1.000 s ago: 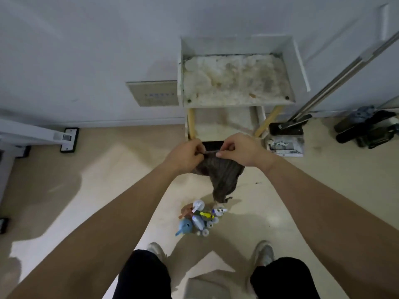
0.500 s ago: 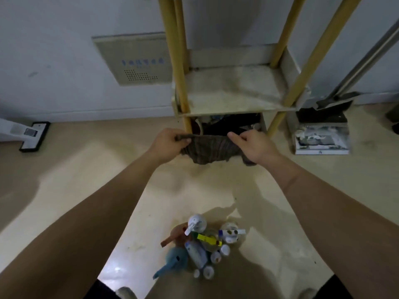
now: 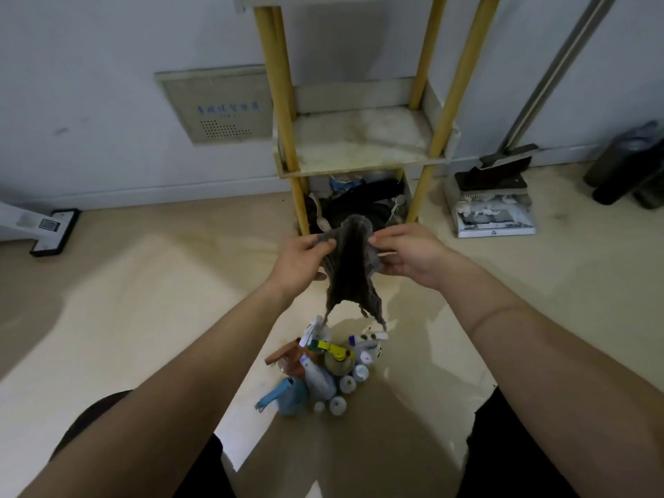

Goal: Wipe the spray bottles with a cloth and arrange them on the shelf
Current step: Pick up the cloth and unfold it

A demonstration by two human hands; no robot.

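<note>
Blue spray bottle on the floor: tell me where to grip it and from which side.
Probably round its neck, behind the trigger head, coming from the near left: the blue spray bottle sits at the cluster's outer edge, nozzle pointing left, with other bottles crowding its right.

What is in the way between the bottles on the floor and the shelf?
Nothing visible does. The heap of plastic spray bottles lies on open floor before the yellow-posted white shelf, whose middle tier looks bare.
</note>
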